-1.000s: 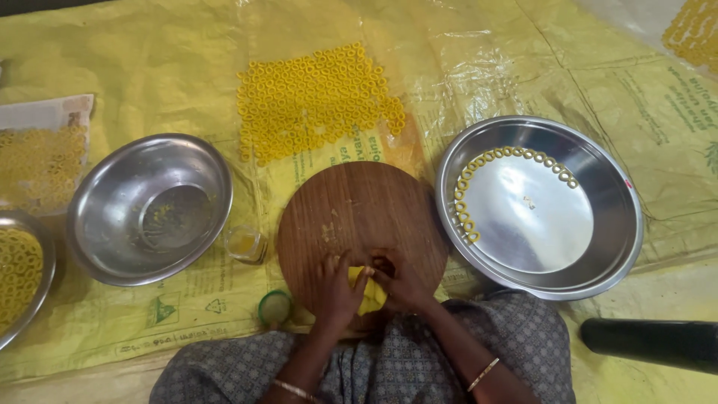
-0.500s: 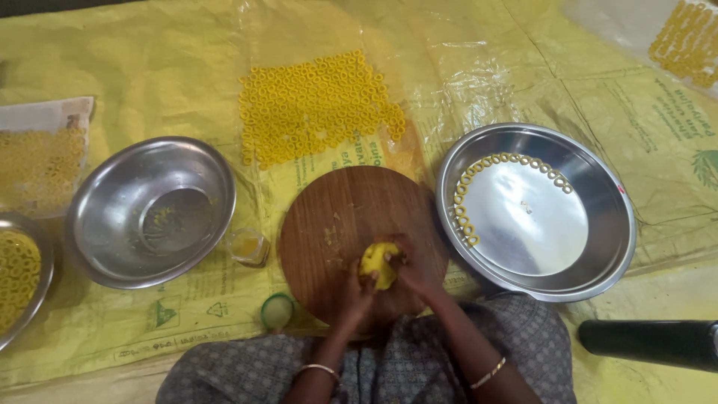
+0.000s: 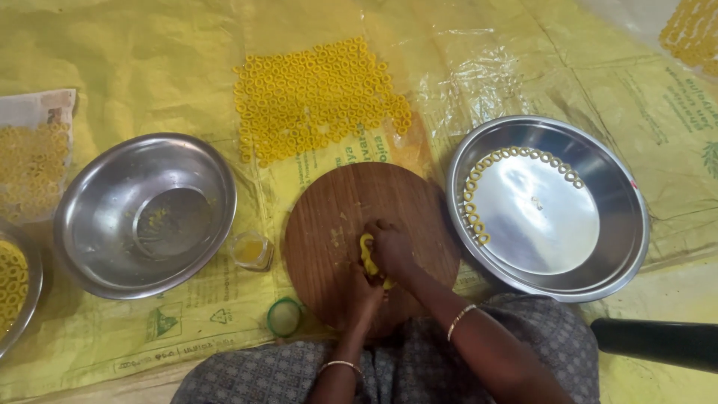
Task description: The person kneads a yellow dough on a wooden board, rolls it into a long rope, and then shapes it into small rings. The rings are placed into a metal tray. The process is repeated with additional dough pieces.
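Both hands meet over the round wooden board (image 3: 351, 224): my right hand (image 3: 393, 251) curls closed over a lump of yellow dough (image 3: 368, 258), my left hand (image 3: 364, 290) cups it from below, pressing it against the board, likely for a firm flat surface to work on. Finished yellow rings (image 3: 318, 97) lie spread in one layer on the plastic sheet (image 3: 523, 67) beyond the board, apparently so they don't stick together. The steel plate (image 3: 621, 217) at right holds a curved row of rings along its rim, within reach; the empty steel bowl (image 3: 97, 224) sits left, a small cup (image 3: 250, 251) between.
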